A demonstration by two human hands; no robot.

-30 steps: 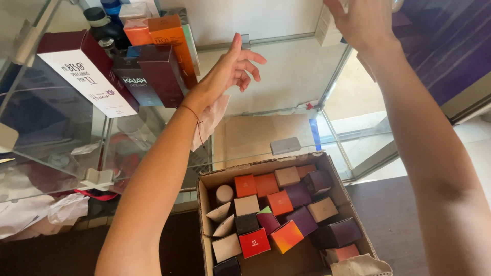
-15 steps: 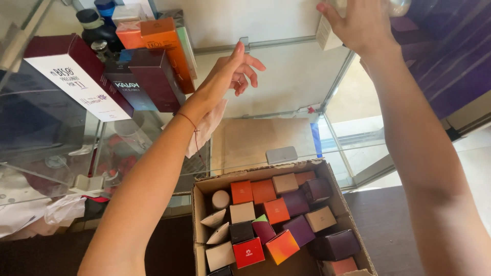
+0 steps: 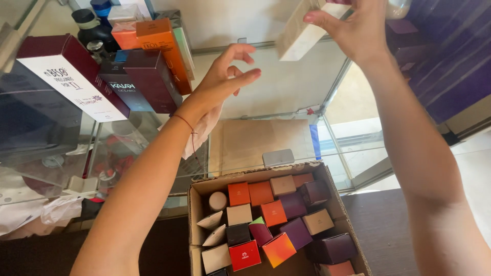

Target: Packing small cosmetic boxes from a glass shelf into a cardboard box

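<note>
The pale box (image 3: 302,36) is pinched in the right hand (image 3: 358,30); it should be kept level, while the left hand (image 3: 220,84), open and empty, is held clear.

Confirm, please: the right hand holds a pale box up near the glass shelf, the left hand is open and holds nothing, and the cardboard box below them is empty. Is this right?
Not quite. The cardboard box is not empty: the head view shows it packed with small boxes in orange, red, purple and beige. The rest stands: the right hand holds a pale box up near the glass shelf, and the left hand is open and holds nothing.
</note>
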